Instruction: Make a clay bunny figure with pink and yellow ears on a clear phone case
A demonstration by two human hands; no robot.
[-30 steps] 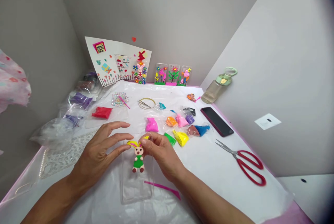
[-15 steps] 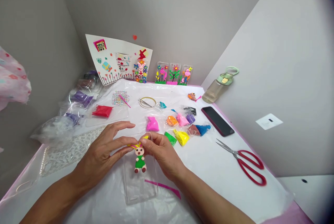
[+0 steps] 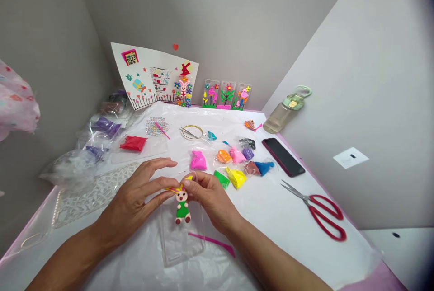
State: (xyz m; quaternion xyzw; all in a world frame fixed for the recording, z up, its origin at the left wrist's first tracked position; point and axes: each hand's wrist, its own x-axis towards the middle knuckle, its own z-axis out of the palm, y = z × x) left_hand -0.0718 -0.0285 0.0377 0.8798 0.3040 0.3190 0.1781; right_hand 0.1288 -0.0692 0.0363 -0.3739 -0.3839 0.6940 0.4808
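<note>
A clear phone case [image 3: 183, 248] lies in front of me, carrying a clay rabbit [image 3: 182, 209] with a green body, brown feet and yellow-and-pink ears. My left hand [image 3: 142, 191] pinches the rabbit's left-side ear between thumb and a finger, its other fingers lifted. On the other side, my right hand [image 3: 206, 196] grips the top of the case, thumb pressed beside the rabbit's head at the other ear. A magenta clay strip [image 3: 217, 242] crosses by the case's right edge.
Bags of coloured clay, including yellow [image 3: 236, 178] and magenta [image 3: 198, 160], lie beyond my hands. Red-handled scissors [image 3: 325, 216], a phone [image 3: 283, 157] and a water bottle [image 3: 285, 112] stand or lie on the right. A textured clear sheet [image 3: 91, 196] is at left; decorated cases [image 3: 227, 94] lean behind.
Both hands keep almost the same hold on the rabbit and the case. The view has shifted only slightly.
</note>
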